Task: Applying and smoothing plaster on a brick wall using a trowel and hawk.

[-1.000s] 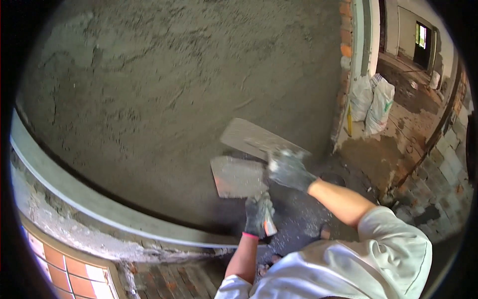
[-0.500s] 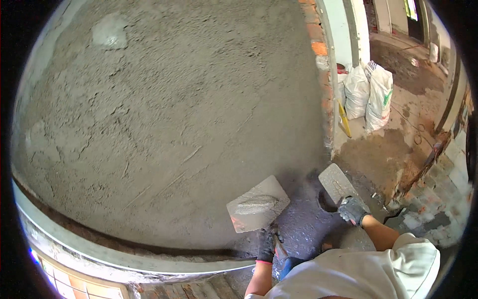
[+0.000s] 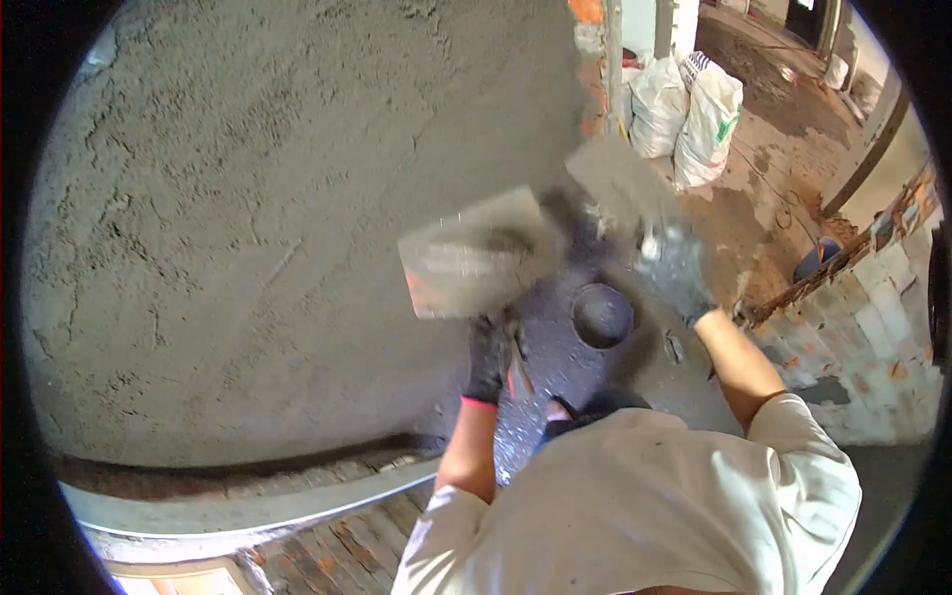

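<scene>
My gloved left hand [image 3: 486,357] is closed under a square plasterer's hawk [image 3: 431,283], which carries a streak of wet grey mortar [image 3: 476,256]. A small tool with a red part [image 3: 518,375] shows beside that hand; its kind is unclear. Blurred by motion, my gloved right hand [image 3: 679,273] grips a flat rectangular plastering trowel [image 3: 620,178], held to the right of the hawk and apart from it. In front of me spreads a broad surface of grey mortar [image 3: 297,198], rough at the far left and smoother near the tools.
A round dark bucket [image 3: 603,317] stands on the wet floor between my arms. White sacks [image 3: 709,124] stand beyond the exposed brick edge [image 3: 592,84]. A low block wall [image 3: 873,317] runs along the right, and a pale ledge [image 3: 248,516] curves along the lower left.
The view has shifted, and both arms reach farther forward. The trowel has come up off the bucket area toward the hawk's far right side. The bucket's opening now shows whole.
</scene>
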`<state>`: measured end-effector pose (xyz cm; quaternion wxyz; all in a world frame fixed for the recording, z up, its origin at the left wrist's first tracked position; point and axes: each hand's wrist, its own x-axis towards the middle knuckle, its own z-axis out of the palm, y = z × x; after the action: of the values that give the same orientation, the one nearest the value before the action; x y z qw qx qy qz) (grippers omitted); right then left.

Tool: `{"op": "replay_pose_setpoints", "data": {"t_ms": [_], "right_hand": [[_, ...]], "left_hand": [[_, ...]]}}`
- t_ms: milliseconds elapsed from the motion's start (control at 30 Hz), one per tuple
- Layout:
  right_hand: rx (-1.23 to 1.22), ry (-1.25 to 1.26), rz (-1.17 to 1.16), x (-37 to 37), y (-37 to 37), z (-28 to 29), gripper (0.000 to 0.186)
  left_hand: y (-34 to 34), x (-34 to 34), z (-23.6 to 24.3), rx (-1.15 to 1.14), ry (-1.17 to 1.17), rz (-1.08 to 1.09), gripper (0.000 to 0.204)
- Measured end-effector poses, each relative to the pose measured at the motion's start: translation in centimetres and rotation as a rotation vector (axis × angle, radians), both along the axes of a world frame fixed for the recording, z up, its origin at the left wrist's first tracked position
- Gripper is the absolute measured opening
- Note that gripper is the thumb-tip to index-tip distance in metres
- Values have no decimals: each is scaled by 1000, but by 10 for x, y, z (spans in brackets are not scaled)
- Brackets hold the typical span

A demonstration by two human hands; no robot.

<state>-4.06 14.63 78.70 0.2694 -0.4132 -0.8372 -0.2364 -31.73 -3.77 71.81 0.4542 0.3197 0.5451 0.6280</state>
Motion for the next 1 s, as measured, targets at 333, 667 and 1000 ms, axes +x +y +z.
{"op": "replay_pose_setpoints", "data": {"t_ms": [333, 667, 1000], "right_hand": [[-259, -264, 549, -68, 87, 178, 29], [190, -193, 767, -161, 270, 267, 23], [86, -379, 852, -288, 336, 378, 35]], "left_hand": [[109, 6, 142, 75, 91, 26, 18], [233, 103, 78, 157, 362, 111, 28], [310, 85, 65, 125, -567, 300, 9]]}}
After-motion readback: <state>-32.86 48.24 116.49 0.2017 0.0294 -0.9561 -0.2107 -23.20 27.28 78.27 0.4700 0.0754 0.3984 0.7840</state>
